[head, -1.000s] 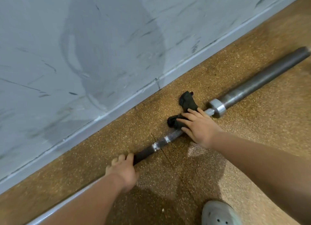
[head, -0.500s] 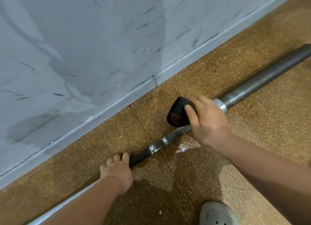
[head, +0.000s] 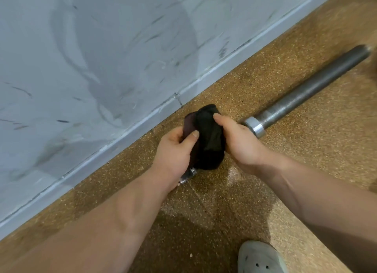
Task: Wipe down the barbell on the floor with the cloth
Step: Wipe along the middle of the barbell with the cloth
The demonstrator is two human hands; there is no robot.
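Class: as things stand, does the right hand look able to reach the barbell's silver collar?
Probably yes. The right hand is next to the collar with nothing between them, though it grips the cloth, which the left hand also holds.

— Where does your barbell lie?
— On the floor, along the foot of the wall behind it, with its sleeve running off to your right.
— And the cloth?
— Between your left hand and right hand, covering the shaft just left of the collar. Your shoe stands nearest you, lower right.
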